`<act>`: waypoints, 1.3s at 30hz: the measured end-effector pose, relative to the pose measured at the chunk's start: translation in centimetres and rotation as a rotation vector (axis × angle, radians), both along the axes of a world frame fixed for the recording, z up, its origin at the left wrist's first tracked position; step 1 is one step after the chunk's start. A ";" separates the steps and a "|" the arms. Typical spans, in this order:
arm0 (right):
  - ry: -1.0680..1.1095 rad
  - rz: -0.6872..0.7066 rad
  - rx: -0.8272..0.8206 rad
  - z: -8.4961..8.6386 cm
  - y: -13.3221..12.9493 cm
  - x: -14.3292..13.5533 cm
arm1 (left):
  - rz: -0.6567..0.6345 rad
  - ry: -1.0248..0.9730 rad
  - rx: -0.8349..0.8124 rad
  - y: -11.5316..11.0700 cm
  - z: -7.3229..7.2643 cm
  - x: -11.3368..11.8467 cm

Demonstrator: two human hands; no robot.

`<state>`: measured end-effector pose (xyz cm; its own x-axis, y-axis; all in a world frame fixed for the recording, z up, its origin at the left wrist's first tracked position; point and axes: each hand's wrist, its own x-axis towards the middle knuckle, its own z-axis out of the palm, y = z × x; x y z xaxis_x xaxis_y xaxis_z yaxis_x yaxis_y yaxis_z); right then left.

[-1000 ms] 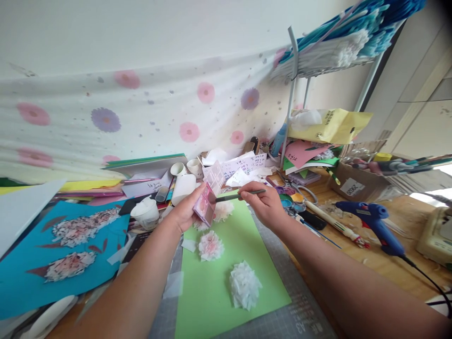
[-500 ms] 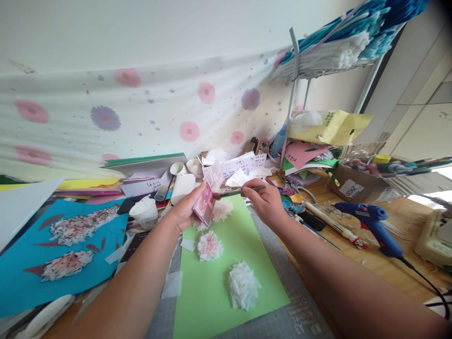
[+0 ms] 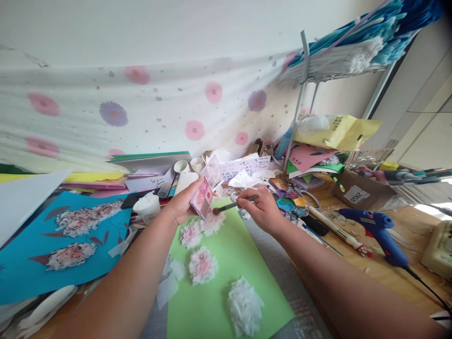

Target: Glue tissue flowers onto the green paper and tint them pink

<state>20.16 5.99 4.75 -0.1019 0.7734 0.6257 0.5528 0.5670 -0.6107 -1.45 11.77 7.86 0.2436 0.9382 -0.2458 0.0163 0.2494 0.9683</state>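
My left hand (image 3: 183, 205) is closed round an open makeup palette (image 3: 202, 198) with pink pans, its clear lid raised. Between the fingers of my right hand (image 3: 260, 208) is a makeup brush (image 3: 233, 205) with a dark handle, held nearly level. Its bristles are at a pink-tinted tissue paper flower (image 3: 213, 223) just below the palette; whether they touch it I cannot tell. On the green sheet (image 3: 247, 263) are two more pinkish paper flowers, one at the left edge (image 3: 191, 234) and one nearer me (image 3: 203, 265). A plain white paper flower (image 3: 245, 307) lies closest to me.
A blue sheet (image 3: 21, 263) with clustered paper flowers lies at the left. Paper cups (image 3: 146, 207) and written papers (image 3: 243, 168) crowd the back. On the right are scissors (image 3: 310, 197), paint pots (image 3: 286, 203), a blue glue gun (image 3: 376, 226) and a cardboard box (image 3: 363, 188).
The brush has moved down from the palette to the far paper flower. The green sheet has shifted and turned slightly, and the whole view has swung a little left.
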 end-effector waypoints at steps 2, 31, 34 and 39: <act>0.005 -0.032 0.030 0.1 -0.2 -0.1 | 0.004 0.005 0.002 0.1 0.0 -0.2; -0.128 0.035 0.106 -0.7 -1.9 -2.6 | 0.012 -0.039 0.129 0.0 1.0 -1.9; -0.131 0.108 0.045 -1.0 -1.6 -3.1 | 0.032 -0.050 0.132 -1.1 1.3 -2.9; -0.168 0.006 0.120 -1.2 -1.4 -3.4 | 0.092 -0.067 0.073 -3.1 0.5 -5.4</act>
